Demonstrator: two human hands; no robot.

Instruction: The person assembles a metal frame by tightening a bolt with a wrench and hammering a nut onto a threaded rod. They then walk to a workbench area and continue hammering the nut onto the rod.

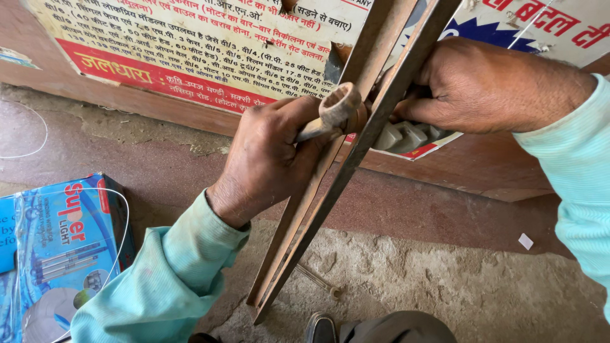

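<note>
Above a rough concrete floor [445, 286], two rusty flat steel bars [330, 184] stood slanted against a poster [190, 51]. Left hand [267, 159] gripped a ring spanner [330, 114] against them; right hand [489, 86] clasped their upper part.

The angle bars [356, 159] are rusty, matt metal; the spanner [330, 114] is dull worn steel. The floor [445, 286] is rough concrete, the box [63, 248] glossy printed cardboard.
</note>
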